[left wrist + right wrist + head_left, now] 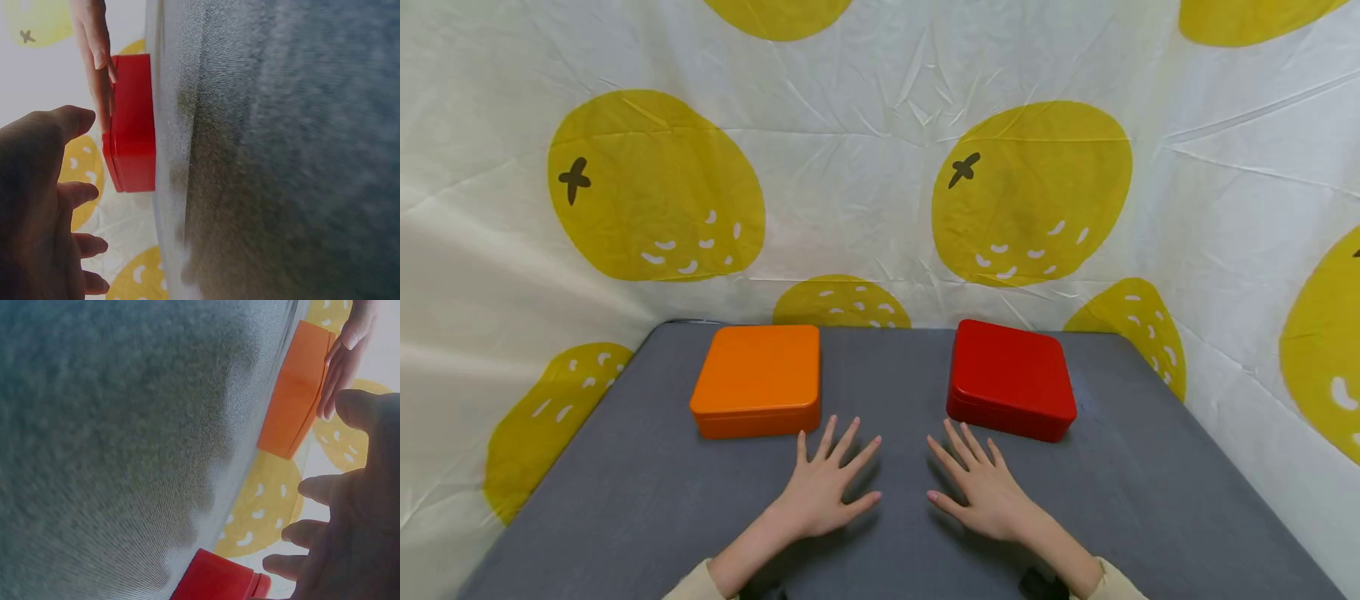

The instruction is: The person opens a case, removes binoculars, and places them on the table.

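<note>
My left hand (822, 490) hovers palm down over the grey table with its fingers spread, just in front of the orange box (758, 375). My right hand (987, 492) is held the same way, its fingertips near the front edge of the red box (1011, 377). Neither hand holds anything. Both boxes are lidded, with rounded corners, and lie flat with lids on. In the left wrist view the red box (132, 125) appears beyond my fingers; the right wrist view has the orange box (297, 394) and part of the red box (215, 581).
The grey table (647, 500) carries both boxes near its far edge, with a gap between them. A white curtain (850, 200) printed with yellow fruit hangs behind the table and along its sides.
</note>
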A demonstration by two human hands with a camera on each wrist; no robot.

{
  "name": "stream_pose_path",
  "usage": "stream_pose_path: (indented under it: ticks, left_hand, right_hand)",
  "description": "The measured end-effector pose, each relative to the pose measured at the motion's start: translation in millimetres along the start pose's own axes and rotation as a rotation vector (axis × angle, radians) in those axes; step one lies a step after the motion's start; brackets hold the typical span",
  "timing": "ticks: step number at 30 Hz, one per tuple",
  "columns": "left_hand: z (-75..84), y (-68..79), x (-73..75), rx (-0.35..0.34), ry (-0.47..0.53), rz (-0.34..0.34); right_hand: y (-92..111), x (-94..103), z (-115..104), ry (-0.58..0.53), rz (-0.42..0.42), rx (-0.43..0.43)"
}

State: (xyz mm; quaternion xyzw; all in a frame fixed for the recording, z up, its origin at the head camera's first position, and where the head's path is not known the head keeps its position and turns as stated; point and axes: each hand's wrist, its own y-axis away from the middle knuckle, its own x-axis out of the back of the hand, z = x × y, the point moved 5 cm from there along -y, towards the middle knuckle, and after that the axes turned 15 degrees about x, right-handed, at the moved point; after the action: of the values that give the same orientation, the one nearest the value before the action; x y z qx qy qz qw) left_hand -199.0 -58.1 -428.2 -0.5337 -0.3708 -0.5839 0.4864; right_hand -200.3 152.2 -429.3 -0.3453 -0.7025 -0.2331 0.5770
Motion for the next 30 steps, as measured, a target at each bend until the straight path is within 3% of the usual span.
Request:
stream_pose_path:
  ticks: [15, 30]
  left_hand:
    - [-18.4, 14.2, 5.7, 0.065, 0.109, -0.061]
    - [-39.4, 22.6, 21.0, 0.145, 0.236, 0.056]
  right_hand:
    - [0, 0.1, -6, -0.088, 0.051, -0.008]
    - [-4, 2.5, -11, -0.173, 0.091, -0.012]
